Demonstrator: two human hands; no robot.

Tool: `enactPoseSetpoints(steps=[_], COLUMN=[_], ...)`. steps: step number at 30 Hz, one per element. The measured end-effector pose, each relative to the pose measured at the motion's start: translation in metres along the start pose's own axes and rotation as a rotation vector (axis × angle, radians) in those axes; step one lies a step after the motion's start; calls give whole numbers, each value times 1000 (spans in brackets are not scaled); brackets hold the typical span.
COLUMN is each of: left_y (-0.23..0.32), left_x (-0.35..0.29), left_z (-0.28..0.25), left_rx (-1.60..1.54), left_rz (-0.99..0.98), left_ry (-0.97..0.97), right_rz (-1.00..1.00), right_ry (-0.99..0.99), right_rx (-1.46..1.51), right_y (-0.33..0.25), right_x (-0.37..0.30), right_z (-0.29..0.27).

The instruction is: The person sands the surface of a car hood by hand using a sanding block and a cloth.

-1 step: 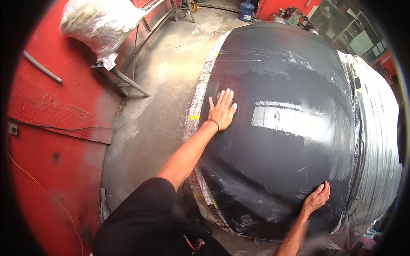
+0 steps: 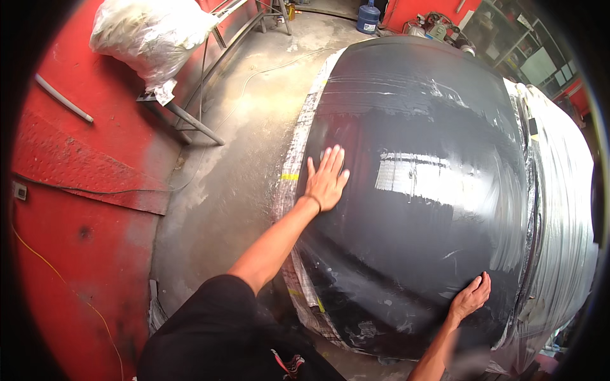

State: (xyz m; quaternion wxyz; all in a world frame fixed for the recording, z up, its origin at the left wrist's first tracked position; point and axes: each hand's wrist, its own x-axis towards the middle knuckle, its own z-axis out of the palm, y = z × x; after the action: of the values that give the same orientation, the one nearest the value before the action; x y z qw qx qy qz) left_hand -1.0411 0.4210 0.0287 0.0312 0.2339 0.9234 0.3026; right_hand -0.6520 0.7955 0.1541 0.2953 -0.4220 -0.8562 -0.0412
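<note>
Glossy dark car hood (image 2: 394, 235) right of centre, left hand (image 2: 325, 186) flat on its left side, slid slightly nearer than before, grip spread apart, right hand (image 2: 471, 297) at its near right, almost unmoved, grip unclenched

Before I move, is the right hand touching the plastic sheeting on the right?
Apart: the head view shows a strip of the dark curved panel between the right hand and the plastic sheeting.
</note>
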Motion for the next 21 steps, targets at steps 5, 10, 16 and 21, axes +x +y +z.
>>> enactPoseSetpoints(steps=[5,10,16,21], left_y=[-14,-58,-65,-61], left_x=[-87,95,56,-42], left_z=[-16,-32,-16,-19], left_rx=[15,24,-46,-52], left_rz=[52,-88,-32,39], left_ry=[-58,-13,-22,-96], right_rz=[20,-69,-94,-90], right_ry=[-7,-22,-17,-14], right_rx=[-23,-27,-43,-77], right_y=[4,12,21,23], right_x=[0,4,6,4], right_z=[-1,10,8,2])
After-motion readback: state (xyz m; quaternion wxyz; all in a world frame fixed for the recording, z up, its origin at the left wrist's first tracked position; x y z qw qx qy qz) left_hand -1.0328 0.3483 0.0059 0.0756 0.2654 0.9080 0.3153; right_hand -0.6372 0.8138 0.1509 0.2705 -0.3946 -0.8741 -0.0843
